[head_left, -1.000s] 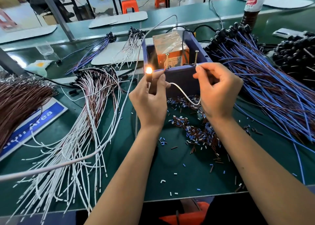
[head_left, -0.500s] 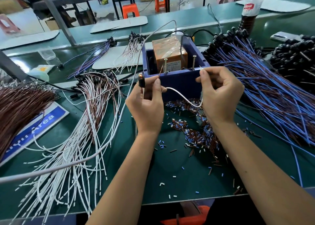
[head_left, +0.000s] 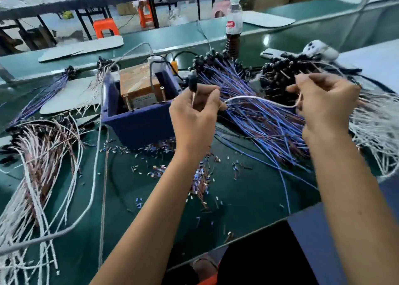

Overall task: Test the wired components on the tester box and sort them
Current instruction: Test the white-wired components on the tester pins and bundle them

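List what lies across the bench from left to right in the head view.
White and brown wire pile → blue tester box → left hand holding a black component → blue wire bundle → right hand → white wire pile.

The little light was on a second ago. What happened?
The lamp is dark now. Both hands carried it off the tester box to the right, over the blue wires. The left hand still holds the lamp, the right hand its white wire.

hands x2 (head_left: 194, 116) | tester box x1 (head_left: 138, 122) | bottle x1 (head_left: 233, 32) | phone x1 (head_left: 319, 49) | orange stools x2 (head_left: 105, 26)
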`<state>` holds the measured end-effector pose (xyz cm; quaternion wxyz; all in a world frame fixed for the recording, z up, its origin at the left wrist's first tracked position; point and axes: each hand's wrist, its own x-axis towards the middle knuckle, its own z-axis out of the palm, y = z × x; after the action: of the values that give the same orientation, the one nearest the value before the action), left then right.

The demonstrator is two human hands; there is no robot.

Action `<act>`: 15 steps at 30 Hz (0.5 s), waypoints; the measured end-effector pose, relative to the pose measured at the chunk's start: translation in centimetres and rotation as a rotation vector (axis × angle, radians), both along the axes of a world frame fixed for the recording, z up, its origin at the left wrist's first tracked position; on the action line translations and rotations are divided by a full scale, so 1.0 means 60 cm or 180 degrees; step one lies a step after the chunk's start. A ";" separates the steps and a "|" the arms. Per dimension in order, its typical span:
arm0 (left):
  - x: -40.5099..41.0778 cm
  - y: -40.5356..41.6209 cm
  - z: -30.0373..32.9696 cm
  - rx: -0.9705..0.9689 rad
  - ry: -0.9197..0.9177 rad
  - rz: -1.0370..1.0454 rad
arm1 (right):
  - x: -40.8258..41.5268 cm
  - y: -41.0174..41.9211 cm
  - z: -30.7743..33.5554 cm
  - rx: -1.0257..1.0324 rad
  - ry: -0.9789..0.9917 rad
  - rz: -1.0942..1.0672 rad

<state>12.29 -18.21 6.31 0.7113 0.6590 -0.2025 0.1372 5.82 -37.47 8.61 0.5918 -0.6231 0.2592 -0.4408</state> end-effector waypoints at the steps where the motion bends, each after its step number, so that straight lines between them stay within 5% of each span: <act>1: -0.001 -0.033 0.006 0.0072 0.0083 -0.0129 | -0.026 -0.031 0.009 0.0087 0.0051 -0.0246; 7: -0.032 -0.250 0.035 0.0729 0.0451 -0.0888 | -0.151 -0.168 0.042 -0.0481 0.1008 -0.1725; 10: -0.059 -0.333 0.040 0.0892 0.0884 -0.1248 | -0.175 -0.171 0.057 -0.0923 0.0987 -0.1992; 13: -0.078 -0.379 0.051 -0.0168 0.2188 -0.2021 | -0.170 -0.158 0.058 -0.1784 0.1075 -0.1224; 15: -0.083 -0.403 0.059 -0.1056 0.2901 -0.2424 | -0.157 -0.162 0.047 -0.2188 0.1762 -0.0471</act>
<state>7.30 -42.37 9.85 0.8184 0.4134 -0.0752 -0.3921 -3.61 -47.19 11.44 0.2256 -0.8578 0.2902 -0.3592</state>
